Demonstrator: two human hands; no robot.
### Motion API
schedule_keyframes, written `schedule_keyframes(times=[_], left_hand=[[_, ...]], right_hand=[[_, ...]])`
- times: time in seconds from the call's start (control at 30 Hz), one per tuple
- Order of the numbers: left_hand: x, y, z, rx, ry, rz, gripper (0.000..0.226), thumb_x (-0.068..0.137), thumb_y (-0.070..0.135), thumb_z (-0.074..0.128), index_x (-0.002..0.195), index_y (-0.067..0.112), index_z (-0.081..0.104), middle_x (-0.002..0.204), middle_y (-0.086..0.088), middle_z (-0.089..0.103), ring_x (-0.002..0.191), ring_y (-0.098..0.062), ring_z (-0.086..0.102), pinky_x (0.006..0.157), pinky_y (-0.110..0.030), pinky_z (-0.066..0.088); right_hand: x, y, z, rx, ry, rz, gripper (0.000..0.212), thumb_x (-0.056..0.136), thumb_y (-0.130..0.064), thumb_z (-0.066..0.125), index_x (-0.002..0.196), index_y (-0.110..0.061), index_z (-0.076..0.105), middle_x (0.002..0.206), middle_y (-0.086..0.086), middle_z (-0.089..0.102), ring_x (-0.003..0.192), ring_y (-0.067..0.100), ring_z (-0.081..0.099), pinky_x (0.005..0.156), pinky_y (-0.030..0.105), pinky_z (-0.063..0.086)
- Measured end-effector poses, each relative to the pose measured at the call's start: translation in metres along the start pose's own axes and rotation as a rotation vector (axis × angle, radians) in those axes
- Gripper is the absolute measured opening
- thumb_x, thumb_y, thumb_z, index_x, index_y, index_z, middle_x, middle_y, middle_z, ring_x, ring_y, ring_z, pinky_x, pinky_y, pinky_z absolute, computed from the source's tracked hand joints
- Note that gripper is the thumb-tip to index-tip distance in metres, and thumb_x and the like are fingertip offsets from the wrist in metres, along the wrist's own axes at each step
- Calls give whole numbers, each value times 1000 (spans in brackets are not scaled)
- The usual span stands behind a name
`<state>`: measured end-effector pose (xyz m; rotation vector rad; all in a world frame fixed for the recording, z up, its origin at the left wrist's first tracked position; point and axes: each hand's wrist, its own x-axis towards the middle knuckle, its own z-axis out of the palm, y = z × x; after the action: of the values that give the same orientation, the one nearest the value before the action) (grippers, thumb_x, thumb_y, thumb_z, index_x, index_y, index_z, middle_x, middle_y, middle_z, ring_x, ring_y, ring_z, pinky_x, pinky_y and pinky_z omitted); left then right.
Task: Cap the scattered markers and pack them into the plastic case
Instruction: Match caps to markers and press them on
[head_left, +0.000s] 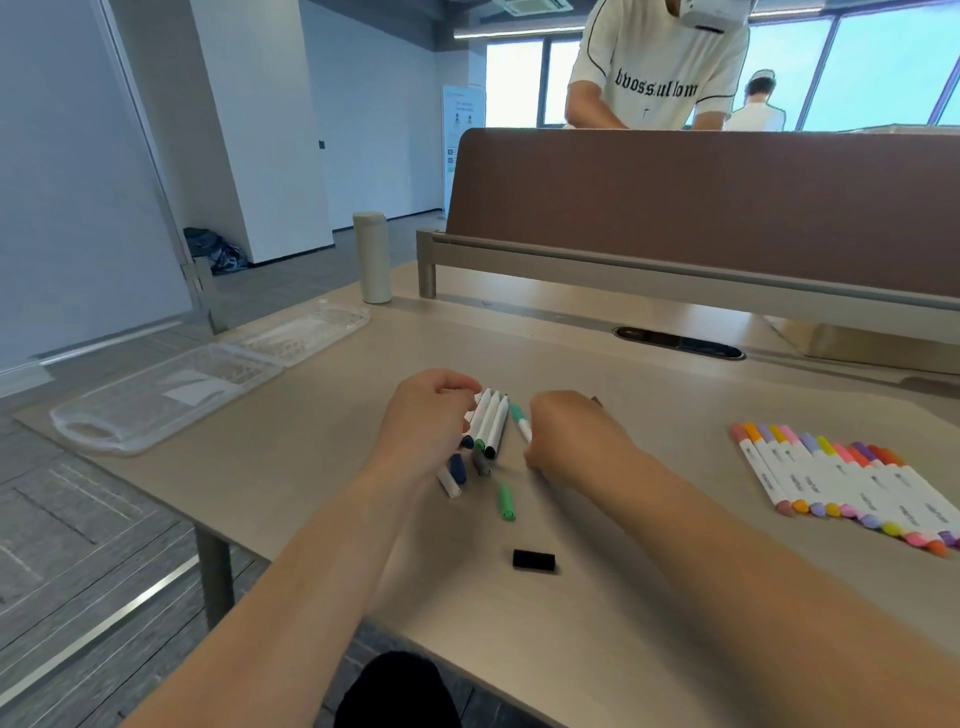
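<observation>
Left hand (426, 415) grips markers (491, 421), caps nearward; right hand (563, 441) pinches teal marker (519, 420).

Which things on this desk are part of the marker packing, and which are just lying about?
Job: white markers in left hand; teal marker in right hand; loose green cap; black cap; capped marker row; open plastic case.
Lying about: pale bottle; desk cable slot.

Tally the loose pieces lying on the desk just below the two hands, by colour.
Green cap: 1
Black cap: 1
Dark blue cap: 1
Grey cap: 1
White piece, cap or marker unclear: 1
Total: 5
</observation>
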<state>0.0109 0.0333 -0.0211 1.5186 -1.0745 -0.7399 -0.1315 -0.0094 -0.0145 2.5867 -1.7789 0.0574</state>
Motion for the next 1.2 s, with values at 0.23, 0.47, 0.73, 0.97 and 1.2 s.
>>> schedule_keyframes(times=[0.23, 0.47, 0.73, 0.97, 1.2], left_hand=[[4, -2, -9, -1, 7, 12, 21, 92, 12, 52, 88, 20, 71, 81, 1, 69, 64, -14, 58, 58, -26, 42], [10, -6, -14, -53, 4, 27, 20, 91, 11, 55, 84, 17, 72, 73, 2, 69, 60, -15, 55, 56, -27, 42], [9, -8, -25, -19, 17, 46, 21, 90, 11, 54, 83, 18, 72, 72, 3, 69, 58, -12, 56, 58, -27, 42], [-21, 5, -21, 229, -135, 84, 14, 89, 20, 59, 83, 16, 71, 65, 7, 65, 52, -7, 54, 58, -24, 40], [-65, 12, -6, 553, -399, 174, 13, 83, 30, 73, 85, 17, 73, 76, 4, 68, 64, -6, 57, 59, -21, 42]], right_hand=[[13, -1, 7, 23, 107, 30, 23, 85, -4, 55, 68, -16, 45, 67, 2, 47, 60, 17, 45, 53, 27, 29], [41, -33, 0, 220, -48, 100, 33, 89, -5, 53, 62, -13, 37, 61, 2, 37, 52, 14, 32, 46, 25, 24], [63, -48, 2, -37, -341, 147, 30, 88, -19, 66, 69, -12, 45, 72, 2, 43, 59, 13, 38, 62, 26, 37], [10, -27, -27, 250, -227, 59, 30, 92, -12, 54, 62, -11, 48, 59, 3, 50, 48, 14, 44, 49, 21, 37], [-52, 1, -39, 488, -201, 136, 20, 83, -14, 52, 81, 1, 64, 59, 14, 59, 44, 23, 49, 45, 22, 39]])
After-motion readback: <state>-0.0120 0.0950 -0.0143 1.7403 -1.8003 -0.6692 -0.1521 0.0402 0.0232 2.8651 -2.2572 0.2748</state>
